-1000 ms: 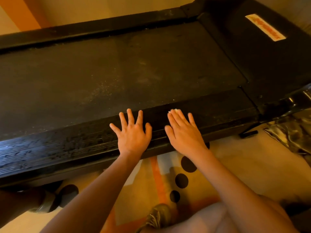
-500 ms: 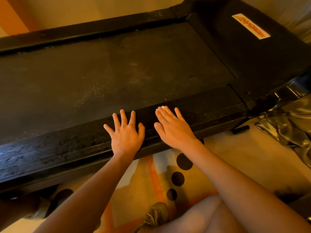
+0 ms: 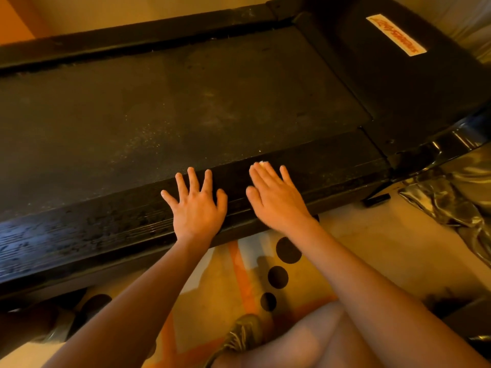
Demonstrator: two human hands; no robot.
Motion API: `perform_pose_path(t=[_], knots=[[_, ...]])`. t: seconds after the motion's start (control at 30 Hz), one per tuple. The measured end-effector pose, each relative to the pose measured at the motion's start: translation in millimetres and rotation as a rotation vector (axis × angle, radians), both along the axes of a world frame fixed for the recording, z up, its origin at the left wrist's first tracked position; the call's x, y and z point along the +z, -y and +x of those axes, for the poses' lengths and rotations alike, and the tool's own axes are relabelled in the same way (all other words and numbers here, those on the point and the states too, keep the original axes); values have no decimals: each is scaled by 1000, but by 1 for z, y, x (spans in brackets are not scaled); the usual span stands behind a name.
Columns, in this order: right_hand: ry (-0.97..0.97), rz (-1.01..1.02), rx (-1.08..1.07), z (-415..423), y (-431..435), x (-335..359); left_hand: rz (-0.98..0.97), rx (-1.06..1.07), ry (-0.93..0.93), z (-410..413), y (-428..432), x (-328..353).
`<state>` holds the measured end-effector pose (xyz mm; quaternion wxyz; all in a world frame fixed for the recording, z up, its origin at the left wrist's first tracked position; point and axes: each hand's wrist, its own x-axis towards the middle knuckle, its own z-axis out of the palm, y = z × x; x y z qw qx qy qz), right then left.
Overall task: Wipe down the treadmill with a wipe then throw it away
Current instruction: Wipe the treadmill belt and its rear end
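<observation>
Left grip (image 3: 195, 208) lies flat, fingers spread, on the treadmill (image 3: 186, 102) rail; just beside it, right grip (image 3: 277, 200), fingers straight and together, presses the wipe (image 3: 263, 163) under its fingertips.

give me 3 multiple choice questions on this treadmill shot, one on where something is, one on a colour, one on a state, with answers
1. Where do the left hand and the right hand lie?
A. on the floor
B. on the treadmill's near side rail
C. raised in the air

2. What colour is the lettering on the label?
A. blue
B. green
C. orange-red

3. How is the right hand set?
A. flat, with straight fingers, over the wipe
B. curled into a fist
C. pinching a bottle

Answers:
1. B, both palms lie flat on the rail.
2. C, the letters are orange-red on a white patch.
3. A, straight fingers cover the wipe, and a white bit shows past the fingertips.
</observation>
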<state>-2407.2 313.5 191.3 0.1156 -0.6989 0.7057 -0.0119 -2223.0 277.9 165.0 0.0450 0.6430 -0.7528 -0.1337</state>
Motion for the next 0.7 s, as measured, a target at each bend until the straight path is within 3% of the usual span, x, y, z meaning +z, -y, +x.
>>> perform_pose_path(t=[0.1, 0.27, 0.4, 0.6, 0.7], knots=[[34, 8, -137, 5, 29, 7, -8, 3, -2, 1, 0, 1], [89, -2, 49, 34, 8, 1, -11, 10, -3, 1, 0, -1], [59, -27, -233, 6, 30, 6, -8, 3, -6, 1, 1, 0], [76, -10, 28, 35, 3, 2, -7, 9, -7, 1, 0, -1], [34, -22, -164, 9, 26, 7, -4, 5, -13, 1, 0, 0]])
